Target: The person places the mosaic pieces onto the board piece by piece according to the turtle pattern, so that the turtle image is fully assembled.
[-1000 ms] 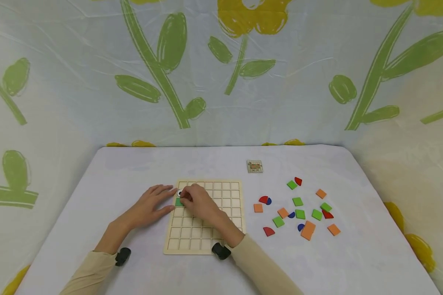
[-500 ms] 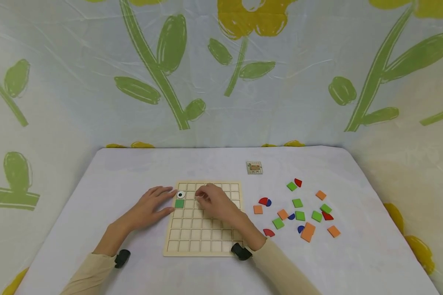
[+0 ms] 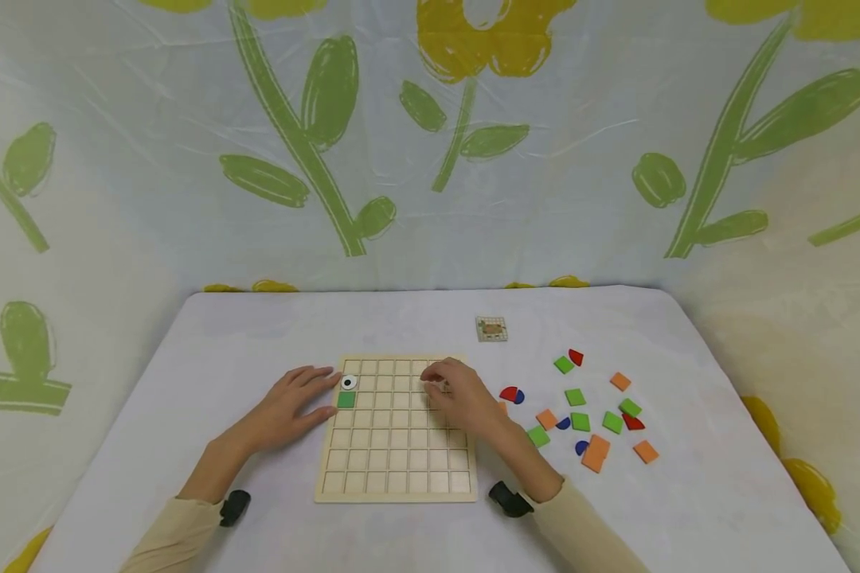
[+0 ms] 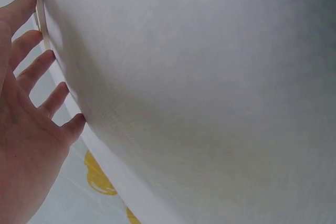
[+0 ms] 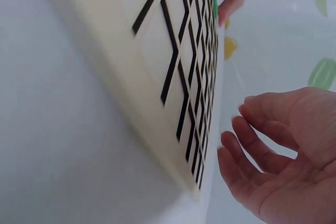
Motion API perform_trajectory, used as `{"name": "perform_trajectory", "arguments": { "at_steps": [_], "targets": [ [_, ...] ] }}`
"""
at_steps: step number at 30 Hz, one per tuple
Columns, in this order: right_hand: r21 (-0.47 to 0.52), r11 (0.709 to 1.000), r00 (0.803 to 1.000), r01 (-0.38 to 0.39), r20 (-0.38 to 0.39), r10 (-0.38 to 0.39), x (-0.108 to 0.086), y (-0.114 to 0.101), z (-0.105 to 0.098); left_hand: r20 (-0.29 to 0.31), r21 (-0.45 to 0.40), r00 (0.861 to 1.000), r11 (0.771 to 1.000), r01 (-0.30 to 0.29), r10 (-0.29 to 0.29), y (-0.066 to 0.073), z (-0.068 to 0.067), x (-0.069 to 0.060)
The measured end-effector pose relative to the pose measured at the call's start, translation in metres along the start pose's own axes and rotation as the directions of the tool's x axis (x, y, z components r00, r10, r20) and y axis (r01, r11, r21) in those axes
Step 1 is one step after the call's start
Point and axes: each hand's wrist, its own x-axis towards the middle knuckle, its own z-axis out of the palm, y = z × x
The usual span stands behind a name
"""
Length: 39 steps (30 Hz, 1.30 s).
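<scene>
Board [image 3: 377, 460] lay before me, my left hand [image 3: 284, 410] spread at its left edge, my right hand [image 3: 466, 402] hovered above its right side, loosely bent, empty, green tile [image 3: 346, 399] sat in its left column, eye disc [image 3: 349, 383] just beyond.

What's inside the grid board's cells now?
In the head view, the leftmost column of the grid board holds a round eye piece with a green square directly below it. The right hand hides some upper-right cells, so their contents can't be seen.
</scene>
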Motion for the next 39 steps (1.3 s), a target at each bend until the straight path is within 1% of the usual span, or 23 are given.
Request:
{"name": "perform_trajectory", "arguments": {
  "at_steps": [4,10,12,17,24,26,29,32,39],
  "targets": [
    [-0.007,0.999,0.999,-0.05,-0.02,0.05,-0.008,0.006,-0.012,-0.002,0.003,1.0,1.0,-0.003,0.003,-0.001,0.002,0.0],
    [-0.032,0.995,0.994,-0.094,-0.064,0.092,-0.02,0.018,-0.029,-0.002,0.001,1.0,1.0,0.0,0.0,-0.002,0.002,0.0],
    [-0.043,0.993,0.991,-0.106,-0.081,0.102,-0.025,0.023,-0.033,-0.004,-0.002,1.0,1.0,-0.004,0.004,-0.002,0.003,0.0],
    [-0.048,0.993,0.988,-0.109,-0.111,0.103,-0.034,0.036,-0.047,-0.003,0.001,1.0,1.0,-0.012,0.012,-0.001,0.002,-0.001],
    [-0.08,0.981,0.974,-0.175,-0.159,0.161,-0.048,0.051,-0.061,-0.017,-0.003,0.999,0.999,-0.033,0.033,0.001,0.0,0.0],
    [-0.085,0.98,0.972,-0.18,-0.168,0.164,-0.052,0.054,-0.064,-0.017,-0.005,0.999,0.999,-0.034,0.034,0.001,0.0,0.0],
    [-0.095,0.982,0.976,-0.161,-0.16,0.145,-0.058,0.058,-0.066,-0.015,-0.006,0.999,1.0,-0.03,0.03,0.0,0.0,-0.001],
    [-0.106,0.982,0.981,-0.154,-0.137,0.139,-0.063,0.061,-0.066,-0.013,-0.009,1.0,1.0,-0.025,0.024,-0.001,0.001,-0.001],
    [-0.14,0.972,0.98,-0.191,-0.084,0.18,-0.069,0.065,-0.068,-0.01,-0.014,1.0,1.0,-0.026,0.026,0.0,0.001,0.0]
  ]
}}
